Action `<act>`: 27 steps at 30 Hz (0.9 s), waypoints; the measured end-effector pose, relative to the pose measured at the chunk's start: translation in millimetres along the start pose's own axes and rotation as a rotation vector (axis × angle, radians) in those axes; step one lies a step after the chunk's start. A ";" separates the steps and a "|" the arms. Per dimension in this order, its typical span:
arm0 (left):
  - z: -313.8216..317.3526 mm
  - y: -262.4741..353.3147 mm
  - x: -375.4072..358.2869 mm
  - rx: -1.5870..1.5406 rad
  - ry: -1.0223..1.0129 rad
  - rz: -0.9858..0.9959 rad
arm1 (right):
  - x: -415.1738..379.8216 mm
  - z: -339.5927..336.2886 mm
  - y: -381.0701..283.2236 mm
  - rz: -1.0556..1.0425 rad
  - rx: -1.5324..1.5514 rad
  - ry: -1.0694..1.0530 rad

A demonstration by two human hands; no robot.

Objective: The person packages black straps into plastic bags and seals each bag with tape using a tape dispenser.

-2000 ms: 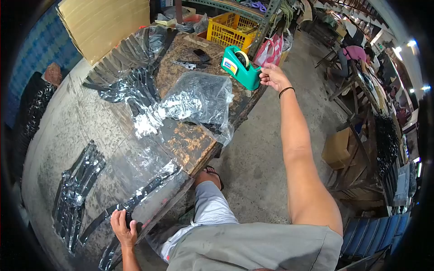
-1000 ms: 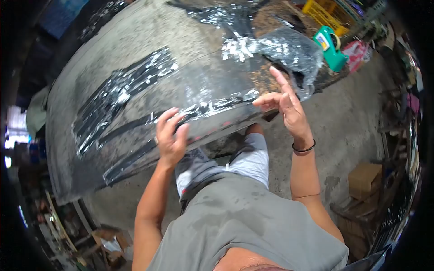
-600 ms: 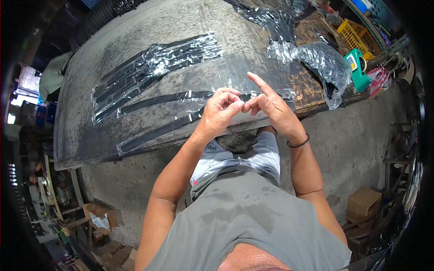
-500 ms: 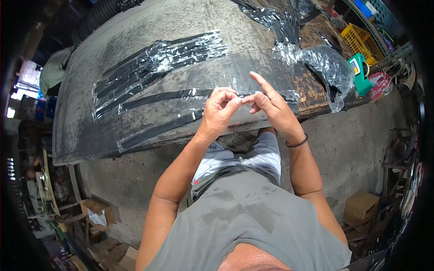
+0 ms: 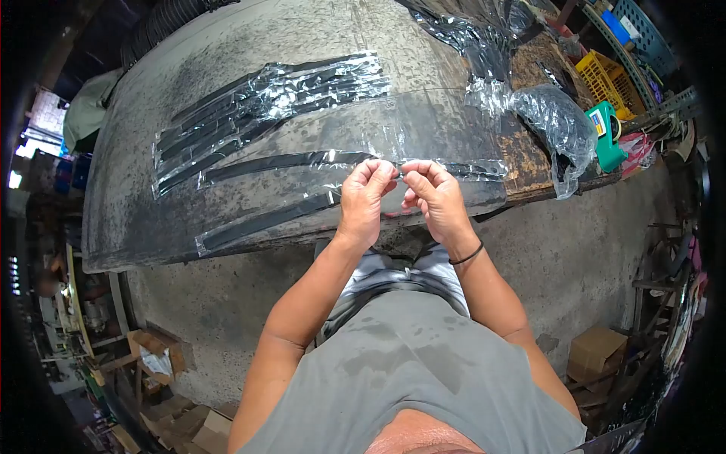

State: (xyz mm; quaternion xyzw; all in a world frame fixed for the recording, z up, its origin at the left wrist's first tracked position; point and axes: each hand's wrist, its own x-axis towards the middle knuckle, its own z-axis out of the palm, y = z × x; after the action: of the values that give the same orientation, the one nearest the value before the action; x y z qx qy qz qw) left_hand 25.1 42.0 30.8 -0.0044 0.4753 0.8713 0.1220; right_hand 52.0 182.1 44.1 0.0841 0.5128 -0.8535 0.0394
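The left hand (image 5: 364, 198) and the right hand (image 5: 431, 197) are meeting close together above the near edge of the worn grey worktable (image 5: 227, 91), each with fingers curled and thumb pressed to fingertips, pinching the middle of a long black strip wrapped in clear plastic film (image 5: 302, 160); the two pinches are sitting just beside each other, almost touching. That strip is lying along the table just back from the near edge, running out to both sides of the hands. A second wrapped black strip (image 5: 265, 222) is lying nearer the edge, to the left of the left hand, with its end passing under that hand. Further back, a flat bundle of several black strips in shiny clear wrap (image 5: 265, 106) is lying well apart from the hands; how many strips it is holding cannot be told. The stretch of table between the bundle and the hands is lying bare, and the near edge is dropping to a concrete floor (image 5: 575, 250). To the right, a crumpled clear plastic bag (image 5: 563, 125) is hanging over the table's corner, with one green tape dispenser (image 5: 605, 136) just beyond it and one yellow plastic crate (image 5: 597, 68) behind that, all away from the hands.
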 end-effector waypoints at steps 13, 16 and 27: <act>-55.2 19.7 39.3 1.457 -0.123 0.718 | 48.0 -50.7 -9.0 -0.578 -1.205 0.031; -52.1 26.0 56.1 1.666 -0.302 0.531 | 60.8 -50.9 -2.7 -0.577 -1.286 -0.097; -50.0 43.3 86.2 1.625 -0.586 -0.033 | 78.9 -47.5 7.2 -0.449 -1.330 -0.240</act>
State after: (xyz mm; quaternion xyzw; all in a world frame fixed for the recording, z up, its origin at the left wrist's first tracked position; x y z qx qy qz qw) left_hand -73.3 -4.0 28.5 0.3023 0.9003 0.2253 0.2175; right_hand -19.5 222.1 1.5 -0.1603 0.9220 -0.3504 -0.0382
